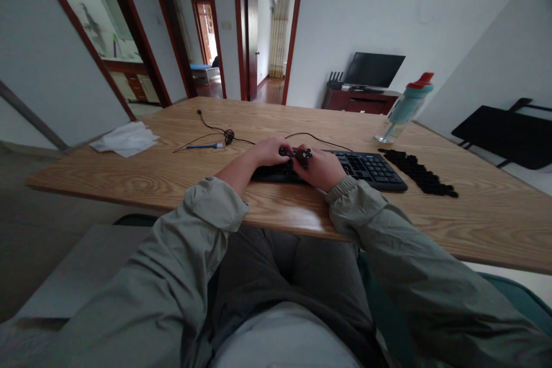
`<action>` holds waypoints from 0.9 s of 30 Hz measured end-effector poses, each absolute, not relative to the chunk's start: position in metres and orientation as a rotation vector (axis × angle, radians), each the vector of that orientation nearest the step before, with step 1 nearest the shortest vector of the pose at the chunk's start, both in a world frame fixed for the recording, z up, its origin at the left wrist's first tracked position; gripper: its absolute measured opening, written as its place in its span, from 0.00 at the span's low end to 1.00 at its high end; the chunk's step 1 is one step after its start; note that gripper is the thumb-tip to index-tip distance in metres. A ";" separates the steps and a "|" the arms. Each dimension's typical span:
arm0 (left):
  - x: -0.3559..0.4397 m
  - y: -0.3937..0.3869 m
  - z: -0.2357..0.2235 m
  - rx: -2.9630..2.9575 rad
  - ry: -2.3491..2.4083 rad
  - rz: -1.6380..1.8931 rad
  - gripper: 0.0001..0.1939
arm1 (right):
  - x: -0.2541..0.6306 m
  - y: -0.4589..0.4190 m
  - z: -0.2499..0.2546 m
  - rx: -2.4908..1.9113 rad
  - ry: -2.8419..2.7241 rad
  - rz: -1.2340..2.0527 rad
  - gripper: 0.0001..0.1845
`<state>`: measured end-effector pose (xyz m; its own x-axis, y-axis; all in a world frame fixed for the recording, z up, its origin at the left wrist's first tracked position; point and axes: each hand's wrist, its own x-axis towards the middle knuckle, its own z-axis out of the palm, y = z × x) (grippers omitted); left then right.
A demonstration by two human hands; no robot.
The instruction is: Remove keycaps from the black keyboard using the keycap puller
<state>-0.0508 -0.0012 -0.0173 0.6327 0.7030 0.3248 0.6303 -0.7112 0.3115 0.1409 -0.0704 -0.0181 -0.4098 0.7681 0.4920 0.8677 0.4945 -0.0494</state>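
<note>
My left hand (272, 151) and my right hand (319, 167) meet over the left half of a black keyboard (374, 168) lying on the table. Both are closed, thumbs and fingertips drawn together. A small dark piece (303, 155) shows at the right fingertips; its kind is too small to make out. Dark bits also show at the left fingertips. Beyond the hands runs the keyboard's black cable (319, 138), bundled in a knot at the left. My hands hide much of the keyboard's left part.
Left on the wooden table (276, 207) lie white tissues (127, 139) and a blue-handled brush (203, 146). On the right, small black pieces (420, 171) lie in close rows, with a clear bottle (405, 108) with a red lid behind them.
</note>
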 end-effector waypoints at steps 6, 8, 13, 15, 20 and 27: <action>-0.051 0.001 -0.019 2.699 1.221 0.694 0.14 | 0.142 -0.063 -0.018 -1.280 -2.233 -0.129 0.15; -0.051 0.002 -0.019 2.700 1.253 0.677 0.15 | 0.143 -0.057 -0.017 -1.239 -2.206 -0.038 0.14; -0.050 0.003 -0.019 2.682 1.269 0.620 0.18 | 0.143 -0.048 -0.016 -1.254 -2.140 0.092 0.16; -0.050 0.004 -0.020 2.684 1.273 0.620 0.17 | 0.143 -0.046 -0.015 -1.255 -2.138 0.108 0.16; -0.050 0.006 -0.022 2.668 1.259 0.641 0.16 | 0.142 -0.039 -0.008 -1.230 -2.174 0.175 0.16; -0.047 -0.002 -0.017 2.595 1.230 0.671 0.15 | 0.140 -0.029 0.002 -1.223 -2.215 0.289 0.18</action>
<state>-0.0468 -0.0018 -0.0168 0.5527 0.7708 0.3170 0.6835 -0.6368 0.3568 0.1402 -0.0291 0.0023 -0.4065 0.8273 0.3877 0.7001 0.5547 -0.4497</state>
